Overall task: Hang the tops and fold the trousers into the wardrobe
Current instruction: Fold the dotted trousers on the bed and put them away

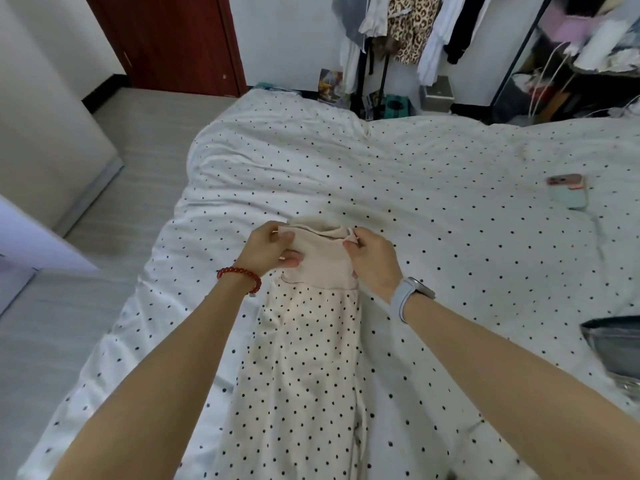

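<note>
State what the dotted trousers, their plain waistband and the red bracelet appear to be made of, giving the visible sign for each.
Dotted trousers: soft, matt woven or knit cloth, probably cotton; it drapes and creases.
Waistband: plain beige stretchy knit, apparently; it bunches where both hands grip it.
Red bracelet: glossy round beads, perhaps stone, glass or plastic; cannot tell which.

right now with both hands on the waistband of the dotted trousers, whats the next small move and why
Probably lay the waistband flat on the bed and smooth it. The left hand and right hand pinch its bunched corners, while the dotted trousers already lie lengthwise, ready for folding once the top is even.
</note>
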